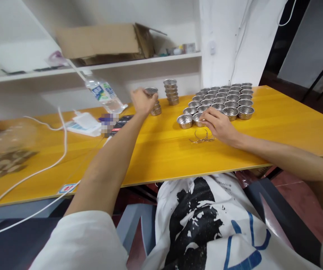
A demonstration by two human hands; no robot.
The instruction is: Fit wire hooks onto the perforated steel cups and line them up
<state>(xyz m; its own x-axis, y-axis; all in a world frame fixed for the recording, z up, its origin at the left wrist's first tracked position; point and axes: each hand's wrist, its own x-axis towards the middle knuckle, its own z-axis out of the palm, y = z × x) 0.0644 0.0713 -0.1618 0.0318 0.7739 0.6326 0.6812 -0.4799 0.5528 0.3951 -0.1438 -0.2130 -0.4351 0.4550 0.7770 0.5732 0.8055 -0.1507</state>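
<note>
My left hand (143,100) is closed around the top of a short stack of perforated metal cups (156,110) near the back of the table. Its thumb and fingers are on the upper cup (151,90). At the front row of a block of similar cups, my right hand (219,125) has its fingers bent together at the rim of one perforated metal cup (197,120). The hand partly covers that cup. Just below the right fingers lie several thin curved metal wires (202,138). A taller stack of cups (171,92) stands between the hands, farther back.
Rows of cups (245,111) fill the back right of the yellow table (161,161). At left are a tilted plastic bottle (105,93), a dark box (120,125), a white cable (64,142) and a blurred bag of ring-like pieces (6,161). A cardboard box (99,41) sits on the shelf.
</note>
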